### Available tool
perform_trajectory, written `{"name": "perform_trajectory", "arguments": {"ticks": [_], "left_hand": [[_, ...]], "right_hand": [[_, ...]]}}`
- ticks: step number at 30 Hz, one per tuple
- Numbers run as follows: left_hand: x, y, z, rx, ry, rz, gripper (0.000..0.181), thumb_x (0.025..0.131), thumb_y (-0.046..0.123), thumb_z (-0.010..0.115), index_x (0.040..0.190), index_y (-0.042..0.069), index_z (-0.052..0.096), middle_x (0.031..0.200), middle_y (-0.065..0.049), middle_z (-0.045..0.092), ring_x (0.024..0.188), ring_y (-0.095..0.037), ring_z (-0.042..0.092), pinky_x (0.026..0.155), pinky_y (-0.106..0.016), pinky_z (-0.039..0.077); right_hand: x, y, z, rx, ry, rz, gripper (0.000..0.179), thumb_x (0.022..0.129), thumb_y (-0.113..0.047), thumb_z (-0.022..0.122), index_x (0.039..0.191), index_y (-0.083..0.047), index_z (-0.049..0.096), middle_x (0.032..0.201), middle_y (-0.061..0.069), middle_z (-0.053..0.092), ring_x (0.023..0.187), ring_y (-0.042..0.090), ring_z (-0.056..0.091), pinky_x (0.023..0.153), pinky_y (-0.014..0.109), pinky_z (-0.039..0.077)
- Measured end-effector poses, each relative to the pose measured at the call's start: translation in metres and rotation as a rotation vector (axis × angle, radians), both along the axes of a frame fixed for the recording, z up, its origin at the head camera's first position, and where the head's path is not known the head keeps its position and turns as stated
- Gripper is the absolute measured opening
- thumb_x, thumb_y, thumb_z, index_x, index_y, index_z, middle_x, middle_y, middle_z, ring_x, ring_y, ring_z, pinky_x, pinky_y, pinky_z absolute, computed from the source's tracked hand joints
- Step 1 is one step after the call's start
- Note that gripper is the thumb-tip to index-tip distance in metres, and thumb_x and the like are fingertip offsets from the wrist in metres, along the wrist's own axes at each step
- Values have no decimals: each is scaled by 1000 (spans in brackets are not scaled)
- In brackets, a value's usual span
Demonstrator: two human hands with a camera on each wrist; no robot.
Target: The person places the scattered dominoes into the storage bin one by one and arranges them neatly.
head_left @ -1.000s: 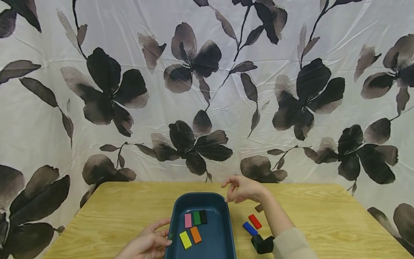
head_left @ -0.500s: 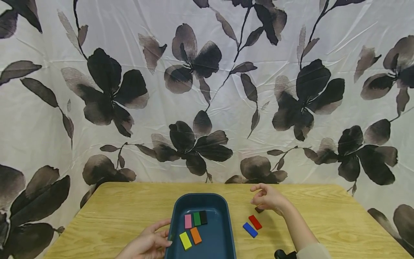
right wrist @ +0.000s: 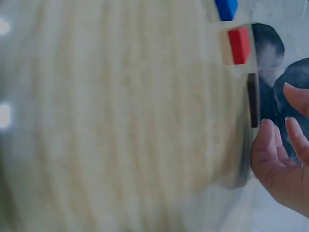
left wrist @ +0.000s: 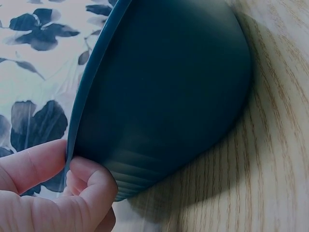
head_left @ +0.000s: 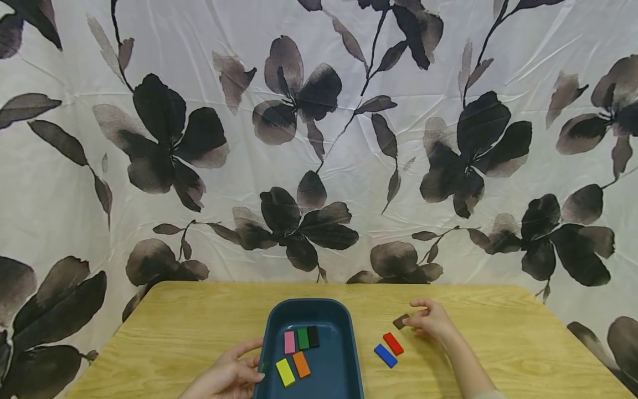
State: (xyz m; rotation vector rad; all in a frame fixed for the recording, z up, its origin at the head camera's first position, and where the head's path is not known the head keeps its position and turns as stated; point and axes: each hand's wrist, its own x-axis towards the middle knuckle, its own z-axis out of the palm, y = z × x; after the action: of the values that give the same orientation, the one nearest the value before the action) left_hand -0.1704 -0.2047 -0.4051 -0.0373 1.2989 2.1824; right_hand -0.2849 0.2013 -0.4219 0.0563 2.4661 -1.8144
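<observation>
My left hand (head_left: 226, 376) pinches the left rim of a dark blue tray (head_left: 355, 354), thumb on one side and fingers on the other in the left wrist view. Inside the tray lie a pink block (head_left: 289, 342), a green block (head_left: 303, 338), a black block (head_left: 313, 336), a yellow block (head_left: 286, 372) and an orange block (head_left: 301, 364). To the right of it, my right hand (head_left: 433, 322) hovers low with thumb and fingers apart, fingertips right at the edge of a brown block (head_left: 400, 321). In the right wrist view this brown block (right wrist: 253, 100) stands just beyond the fingertips.
A red block (head_left: 393, 343) and a blue block (head_left: 385, 356) lie on the wooden table (head_left: 518, 343) between the tray and my right forearm. Behind the table's far edge hangs a white cloth (head_left: 389, 166) with dark flowers.
My right hand has moved right from above the tray's far right corner and come down beside the brown block. My left hand and the tray have stayed put.
</observation>
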Motion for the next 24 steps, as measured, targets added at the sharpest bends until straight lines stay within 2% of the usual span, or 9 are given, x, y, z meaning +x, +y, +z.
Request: {"name": "perform_trajectory", "arguments": {"ticks": [4,8,10,13,15,16,21,24], "left_hand": [[1,-2,0,1,-4,8,75,85,-16,47,143,-6,0,102,-6,58,87,-15,58,81,-24,49],[1,-1,1,-3,-17,17,78,84,-16,48,144,-5,-1,104,-7,58,89,-17,58,84,-28,49],[1,1,2,-7,-19,22,77,84,-17,47,144,-6,-1,103,-8,57,88,-17,58,84,-27,49],[2,2,2,-15,-12,22,76,85,-17,45,143,-6,-2,102,-7,57,87,-16,58,82,-26,49],[1,2,2,-9,-13,29,75,85,-18,44,143,-6,-2,101,-7,58,87,-16,58,82,-26,49],[1,2,2,-5,-10,29,75,85,-18,44,143,-6,-2,101,-7,58,87,-16,59,82,-26,49],[0,1,-1,10,15,9,73,84,-18,45,143,-8,2,102,-8,58,90,-16,60,83,-27,49],[0,1,-1,-5,26,1,71,84,-17,46,142,-9,4,102,-7,58,89,-16,60,84,-28,49]], "right_hand": [[1,-3,-5,24,11,-35,58,69,7,73,119,14,43,79,9,49,60,14,50,53,26,47],[1,-6,-8,96,24,-57,61,66,6,75,118,15,45,78,10,47,60,15,44,51,25,42],[0,-8,-9,156,41,-61,63,64,3,77,117,16,47,84,17,52,68,21,48,56,27,44],[0,-13,-10,290,78,-50,64,62,-3,81,114,18,50,99,30,58,86,38,56,73,38,48],[0,-17,-9,371,113,-42,64,62,-7,82,111,19,51,109,34,56,101,45,53,83,45,46],[0,-19,-8,414,125,-40,63,62,-8,82,109,20,51,109,34,56,102,46,52,85,47,45],[1,-23,-4,544,143,-69,53,61,-11,83,97,18,56,88,24,60,80,34,57,73,43,48],[2,-25,-2,568,132,-77,50,60,-12,83,93,15,58,82,18,60,74,29,56,68,39,48]]}}
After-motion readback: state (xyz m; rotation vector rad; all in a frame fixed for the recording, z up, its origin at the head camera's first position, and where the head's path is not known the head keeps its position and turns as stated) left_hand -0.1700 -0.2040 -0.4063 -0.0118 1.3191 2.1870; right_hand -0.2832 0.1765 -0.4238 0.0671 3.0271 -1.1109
